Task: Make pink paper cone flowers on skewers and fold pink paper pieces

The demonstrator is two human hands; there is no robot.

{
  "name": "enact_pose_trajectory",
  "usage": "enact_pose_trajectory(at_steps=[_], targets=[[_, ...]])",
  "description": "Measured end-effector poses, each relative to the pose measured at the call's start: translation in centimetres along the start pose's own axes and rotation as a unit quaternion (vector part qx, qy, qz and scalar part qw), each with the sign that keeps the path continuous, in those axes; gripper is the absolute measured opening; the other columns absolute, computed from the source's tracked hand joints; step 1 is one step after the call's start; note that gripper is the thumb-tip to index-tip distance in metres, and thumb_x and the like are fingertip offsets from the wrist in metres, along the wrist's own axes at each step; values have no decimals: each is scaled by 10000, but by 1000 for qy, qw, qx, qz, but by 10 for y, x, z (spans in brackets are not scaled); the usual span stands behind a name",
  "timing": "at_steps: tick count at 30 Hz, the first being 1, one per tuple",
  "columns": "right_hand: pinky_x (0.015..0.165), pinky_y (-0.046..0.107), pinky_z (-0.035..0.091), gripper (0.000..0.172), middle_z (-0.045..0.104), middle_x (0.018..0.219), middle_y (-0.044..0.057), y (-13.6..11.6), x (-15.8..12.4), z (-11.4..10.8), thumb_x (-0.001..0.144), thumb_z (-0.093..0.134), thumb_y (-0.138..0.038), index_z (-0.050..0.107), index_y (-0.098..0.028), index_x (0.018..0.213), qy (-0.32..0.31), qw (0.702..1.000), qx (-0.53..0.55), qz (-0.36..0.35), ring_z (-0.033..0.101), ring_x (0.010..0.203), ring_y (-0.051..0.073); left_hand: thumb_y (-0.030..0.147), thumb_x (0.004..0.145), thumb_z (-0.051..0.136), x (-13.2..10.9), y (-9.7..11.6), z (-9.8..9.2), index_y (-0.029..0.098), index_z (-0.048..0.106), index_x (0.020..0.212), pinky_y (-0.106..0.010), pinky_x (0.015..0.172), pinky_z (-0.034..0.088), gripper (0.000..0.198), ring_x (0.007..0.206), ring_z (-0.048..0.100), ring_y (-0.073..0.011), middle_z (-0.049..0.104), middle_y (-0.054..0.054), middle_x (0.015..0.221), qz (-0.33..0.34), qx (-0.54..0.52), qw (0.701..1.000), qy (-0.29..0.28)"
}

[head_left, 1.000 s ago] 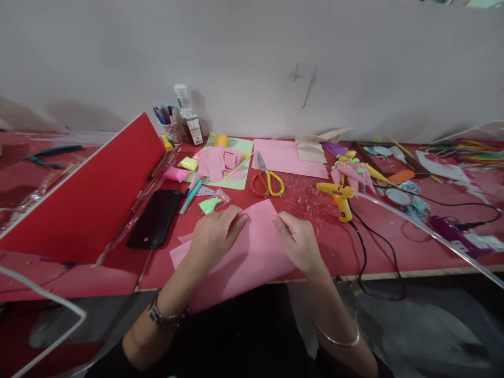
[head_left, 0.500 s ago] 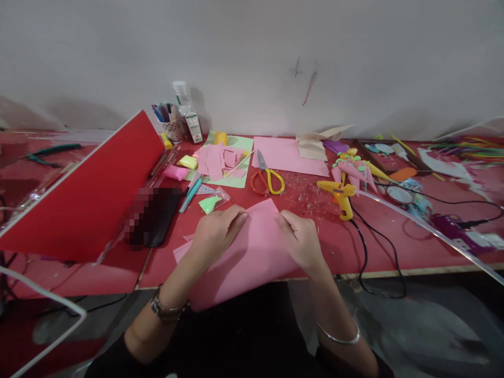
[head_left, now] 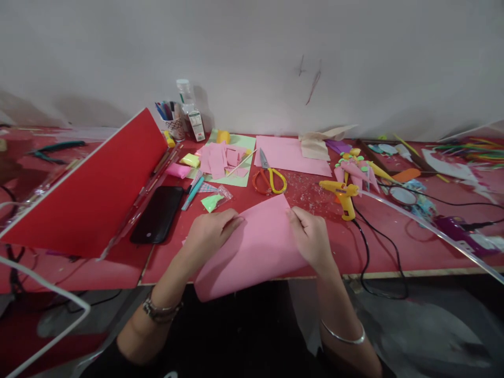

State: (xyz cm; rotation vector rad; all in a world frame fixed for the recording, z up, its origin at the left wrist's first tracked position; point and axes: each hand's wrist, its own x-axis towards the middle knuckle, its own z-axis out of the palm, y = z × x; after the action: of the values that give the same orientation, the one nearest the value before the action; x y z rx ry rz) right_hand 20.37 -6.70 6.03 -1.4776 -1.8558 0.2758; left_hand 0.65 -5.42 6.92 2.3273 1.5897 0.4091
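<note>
One pink paper sheet overhangs the near edge of the desk, pinched by the left hand and the right hand. These hands sit farther apart than a second ago, leaving more of its upper edge uncovered between them.

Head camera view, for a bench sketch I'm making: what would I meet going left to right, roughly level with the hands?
Tilted red rectangular board, flat black smartphone, left hand, pink paper sheet, right hand, yellow plastic glue gun, purple boxy block.
</note>
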Motion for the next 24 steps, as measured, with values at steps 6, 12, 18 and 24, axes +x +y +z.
enact_pose_trajectory(at_steps=[6, 12, 18, 24], targets=[[462, 219, 244, 250, 425, 485, -26, 2, 4, -2, 826, 371, -269, 415, -186, 595, -37, 996, -83, 4, 407, 455, 102, 292, 846, 357, 1, -2, 3, 166, 568, 720, -222, 474, 298, 276, 549, 565, -154, 632, -20, 615, 15, 34, 999, -15], [823, 332, 332, 274, 541, 1055, 106, -17, 14, 1, 812, 432, -230, 507, -168, 1068, -18, 967, -203, -156, 458, 971, 224, 274, 849, 362, 6, -2, 6, 155, 557, 693, -226, 463, 258, 277, 519, 544, -149, 604, -21, 569, 48, 79, 995, -25], [899, 350, 235, 217, 590, 767, 20, -23, 18, 15, 849, 374, -182, 583, -179, 787, -124, 927, -232, -268, 492, 748, 148, 244, 855, 344, 8, -1, 5, 149, 538, 665, -227, 470, 249, 287, 513, 511, -133, 579, -14, 571, 91, 93, 991, -28], [631, 267, 268, 264, 587, 671, 18, -15, 24, 24, 865, 351, -229, 553, -157, 712, -207, 931, -194, -228, 470, 642, 144, 246, 861, 310, 10, -6, 9, 147, 503, 621, -215, 475, 263, 324, 501, 478, -109, 548, -3, 559, 90, 21, 994, -62]])
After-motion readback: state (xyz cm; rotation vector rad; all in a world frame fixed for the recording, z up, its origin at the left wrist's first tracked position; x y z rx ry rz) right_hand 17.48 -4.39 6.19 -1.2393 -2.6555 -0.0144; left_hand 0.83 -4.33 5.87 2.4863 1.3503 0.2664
